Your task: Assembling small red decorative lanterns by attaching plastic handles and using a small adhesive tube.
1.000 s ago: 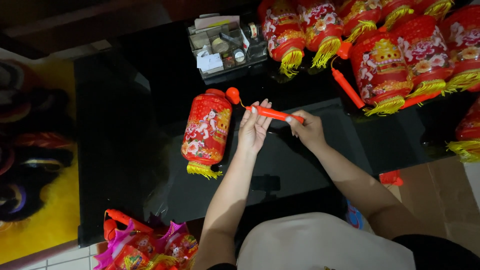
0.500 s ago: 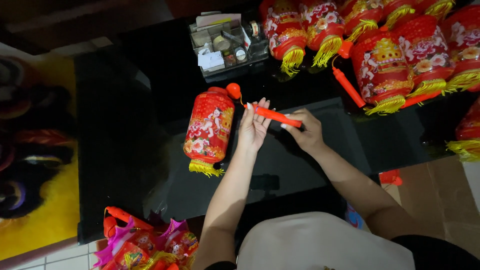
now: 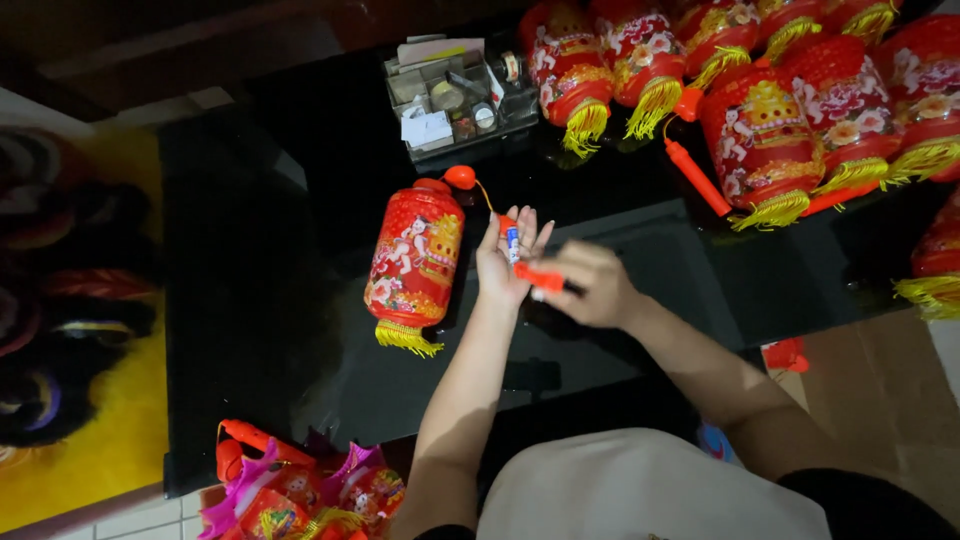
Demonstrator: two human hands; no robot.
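Lantern (image 3: 415, 262), red paper with gold tassel, lies on its side on the black table (image 3: 250, 300); I use it as my landmark. Just right of it, my left hand (image 3: 505, 258) is held palm-up with fingers spread and only loosely curled, and a small white-and-blue battery-like piece (image 3: 512, 243) rests against the fingers. A thin cord runs from that hand back to the red ball (image 3: 459, 177) at the lantern's top end, so the handle parts stay tethered to the lantern, probably why the hands work so close beside it. Right hand (image 3: 590, 283), further right of the lantern, is closed in a pinch around a short red handle section (image 3: 538, 277), its tip meeting the left palm. Beyond the lantern's top sits a clear tray of small parts (image 3: 455, 95), within reach. Far right of the lantern, finished lanterns (image 3: 760, 130) are crowded together. Below it, at the table's edge, sits a heap of pink and red pieces (image 3: 300, 495).
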